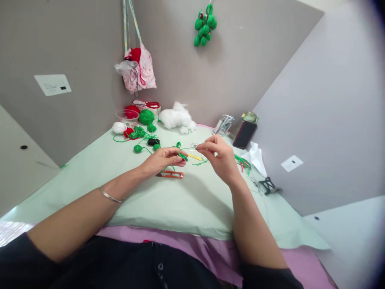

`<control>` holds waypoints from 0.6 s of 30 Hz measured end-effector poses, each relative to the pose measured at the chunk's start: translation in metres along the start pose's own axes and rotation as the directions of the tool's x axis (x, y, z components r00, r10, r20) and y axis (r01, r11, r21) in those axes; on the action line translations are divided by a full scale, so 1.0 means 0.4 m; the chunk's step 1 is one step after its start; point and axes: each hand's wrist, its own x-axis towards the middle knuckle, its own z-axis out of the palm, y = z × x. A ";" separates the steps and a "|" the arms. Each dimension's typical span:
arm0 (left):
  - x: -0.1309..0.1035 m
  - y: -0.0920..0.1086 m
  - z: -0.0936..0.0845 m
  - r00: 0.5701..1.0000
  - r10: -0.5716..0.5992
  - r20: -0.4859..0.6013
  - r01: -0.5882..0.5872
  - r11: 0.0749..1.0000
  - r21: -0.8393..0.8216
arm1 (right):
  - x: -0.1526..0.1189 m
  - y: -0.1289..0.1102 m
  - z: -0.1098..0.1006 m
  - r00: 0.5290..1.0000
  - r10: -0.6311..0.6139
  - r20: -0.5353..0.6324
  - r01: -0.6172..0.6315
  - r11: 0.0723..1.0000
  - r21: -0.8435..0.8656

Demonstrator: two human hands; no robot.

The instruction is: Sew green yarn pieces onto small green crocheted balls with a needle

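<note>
Now, left hand point(164, 157): thumb and fingers pinching a small green yarn piece point(184, 157), held just above the surface point(192, 204).
Right hand point(221, 158): fingers pressed together on a green strand point(189, 148) drawn across from that piece; whether they also grip a needle is too small to tell.
Between the hands: a thin yellow tool point(195, 157).
Near side of the left hand: orange snips point(177, 175), lying flat.
Beyond the left hand: a green yarn ball point(146, 117) and white stuffing point(177, 117).
Beyond the right hand: a phone point(245, 135), propped at a tilt.
</note>
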 end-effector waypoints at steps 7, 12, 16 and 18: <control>0.001 -0.003 -0.002 1.000 0.016 0.017 -0.016 1.000 0.001 | -0.003 0.004 0.008 0.993 -0.079 0.092 0.089 0.990 -0.113; 0.000 -0.005 -0.004 0.999 0.006 0.034 -0.006 1.000 0.005 | -0.005 0.003 0.013 0.990 -0.090 0.111 0.107 0.983 -0.152; -0.001 -0.003 -0.002 0.999 0.001 0.042 -0.002 1.000 0.016 | -0.007 0.004 0.016 0.986 -0.095 0.133 0.119 0.975 -0.186; -0.001 -0.004 -0.001 0.999 -0.001 0.043 0.000 1.000 0.017 | -0.008 0.003 0.016 0.985 -0.100 0.139 0.125 0.975 -0.182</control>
